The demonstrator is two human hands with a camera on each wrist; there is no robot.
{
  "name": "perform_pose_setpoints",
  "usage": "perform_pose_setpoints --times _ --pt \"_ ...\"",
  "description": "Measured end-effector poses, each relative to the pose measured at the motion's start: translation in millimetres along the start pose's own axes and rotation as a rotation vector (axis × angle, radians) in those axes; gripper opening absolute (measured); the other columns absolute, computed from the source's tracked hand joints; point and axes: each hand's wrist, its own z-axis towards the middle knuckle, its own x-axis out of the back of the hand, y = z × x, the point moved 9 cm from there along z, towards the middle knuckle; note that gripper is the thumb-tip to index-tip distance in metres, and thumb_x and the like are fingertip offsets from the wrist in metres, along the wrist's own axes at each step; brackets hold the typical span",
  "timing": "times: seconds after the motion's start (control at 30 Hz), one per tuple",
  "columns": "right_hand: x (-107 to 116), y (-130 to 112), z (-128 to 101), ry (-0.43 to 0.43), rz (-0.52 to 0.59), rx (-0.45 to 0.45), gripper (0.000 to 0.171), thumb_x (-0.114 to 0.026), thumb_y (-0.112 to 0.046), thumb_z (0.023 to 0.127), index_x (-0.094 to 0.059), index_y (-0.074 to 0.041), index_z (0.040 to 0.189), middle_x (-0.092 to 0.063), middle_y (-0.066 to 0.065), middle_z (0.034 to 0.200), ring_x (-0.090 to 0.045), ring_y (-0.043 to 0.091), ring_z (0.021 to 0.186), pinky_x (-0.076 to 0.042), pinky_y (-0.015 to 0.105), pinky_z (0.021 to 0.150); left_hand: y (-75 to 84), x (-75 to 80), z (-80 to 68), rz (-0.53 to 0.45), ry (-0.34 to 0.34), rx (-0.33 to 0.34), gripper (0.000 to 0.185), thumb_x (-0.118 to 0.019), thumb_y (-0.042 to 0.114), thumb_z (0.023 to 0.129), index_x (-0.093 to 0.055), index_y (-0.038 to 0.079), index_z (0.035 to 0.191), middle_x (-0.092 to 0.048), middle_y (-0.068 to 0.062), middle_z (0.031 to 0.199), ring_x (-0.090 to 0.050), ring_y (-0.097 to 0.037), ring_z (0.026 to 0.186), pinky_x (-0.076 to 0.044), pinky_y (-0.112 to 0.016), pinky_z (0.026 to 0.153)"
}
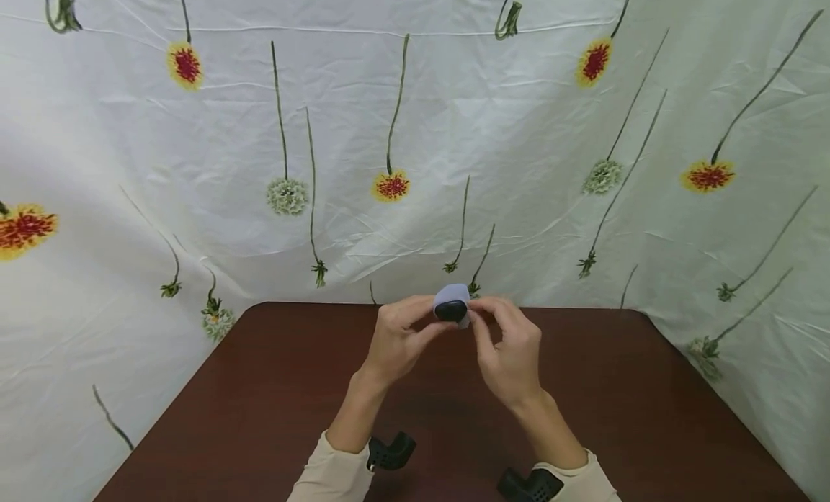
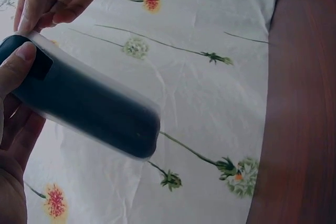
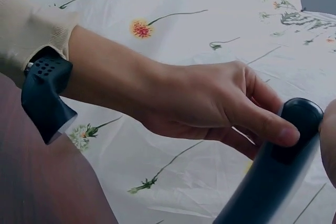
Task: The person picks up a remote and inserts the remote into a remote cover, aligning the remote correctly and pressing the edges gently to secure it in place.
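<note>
A long, rounded dark object (image 2: pixel 94 98) with a pale rim along its sides is held up above the table. In the head view, only a small pale lavender body (image 1: pixel 452 293) and a black oval end (image 1: pixel 450 311) show. My left hand (image 1: pixel 397 338) pinches the object from the left, and its thumb lies on the dark end in both wrist views. From the other side, my right hand (image 1: pixel 512 351) pinches the lavender body's right edge with thumb and fingertips. Only part of the right hand (image 3: pixel 329 142) shows in the right wrist view. The object's exact kind cannot be told.
The dark brown table (image 1: pixel 292 401) lies beneath both hands. Behind it and at its sides hangs a white cloth (image 1: pixel 350 135) printed with flowers. Black wrist devices sit on the left wrist (image 1: pixel 391 451) and the right wrist (image 1: pixel 532 485).
</note>
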Motion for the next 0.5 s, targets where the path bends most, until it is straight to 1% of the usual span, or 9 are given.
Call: perform_pose_setpoints --times 0.1,0.17,0.27,0.33,0.4,0.43,0.5 --pt "2.8 6.1 1.7 -0.019 0.078 -0.023 0.023 -0.079 0.015 0.082 -0.076 0.000 0.100 -0.074 0.011 0.095 -0.069 0.023 0.080 -0.056 0.025 0.073 -2.2 0.9 2.2 -0.043 0.000 0.036 0.037 -0.086 -0.014 0.073 -0.077 -0.007 0.109 -0.076 -0.016 0.104 -0.075 -0.029 0.096 -0.059 -0.035 0.085" --pt "3.4 12.8 2.6 -0.052 0.167 -0.068 0.026 -0.079 0.017 0.081 -0.075 0.000 0.101 -0.073 0.010 0.095 -0.069 0.022 0.082 -0.056 0.025 0.073 -3.3 0.7 2.7 -0.068 -0.006 0.053 0.038 -0.086 -0.015 0.073 -0.077 -0.007 0.109 -0.076 -0.016 0.103 -0.075 -0.029 0.096 -0.059 -0.035 0.085" --pt "1.5 24.9 1.5 -0.131 0.292 -0.162 0.032 -0.079 0.019 0.080 -0.070 0.003 0.106 -0.069 0.012 0.098 -0.067 0.020 0.088 -0.057 0.027 0.076 -3.3 -0.6 2.6 -0.082 -0.026 0.054 0.037 -0.086 -0.014 0.072 -0.077 -0.005 0.108 -0.077 -0.014 0.102 -0.074 -0.028 0.095 -0.059 -0.036 0.085" --pt "-0.9 31.2 -0.1 -0.198 0.345 -0.204 0.037 -0.079 0.019 0.080 -0.066 0.003 0.111 -0.067 0.013 0.103 -0.066 0.021 0.093 -0.058 0.031 0.079 -1.8 -1.6 2.5 -0.083 -0.037 0.047 0.037 -0.087 -0.013 0.072 -0.078 -0.004 0.107 -0.076 -0.013 0.102 -0.074 -0.027 0.095 -0.059 -0.036 0.086" --pt "-3.9 35.3 -2.2 -0.271 0.318 -0.207 0.043 -0.081 0.015 0.080 -0.066 0.000 0.117 -0.066 0.010 0.110 -0.065 0.020 0.099 -0.056 0.036 0.085 0.6 -2.7 2.9 -0.084 -0.049 0.035 0.038 -0.087 -0.013 0.072 -0.078 -0.004 0.108 -0.076 -0.013 0.103 -0.074 -0.027 0.096 -0.059 -0.036 0.086" --pt "-5.2 35.8 -2.4 -0.303 0.292 -0.187 0.045 -0.083 0.013 0.080 -0.066 -0.002 0.120 -0.066 0.008 0.112 -0.064 0.020 0.101 -0.055 0.038 0.087 2.0 -3.3 3.4 -0.083 -0.055 0.028 0.038 -0.087 -0.012 0.072 -0.078 -0.004 0.108 -0.076 -0.013 0.103 -0.073 -0.027 0.096 -0.059 -0.036 0.086" --pt "-7.5 35.0 -2.7 -0.341 0.217 -0.133 0.049 -0.086 0.008 0.079 -0.067 -0.006 0.122 -0.068 0.004 0.115 -0.063 0.019 0.103 -0.054 0.041 0.088 4.4 -4.2 4.3 -0.090 -0.059 0.020 0.038 -0.087 -0.013 0.072 -0.078 -0.005 0.108 -0.075 -0.013 0.104 -0.073 -0.027 0.096 -0.059 -0.035 0.085"
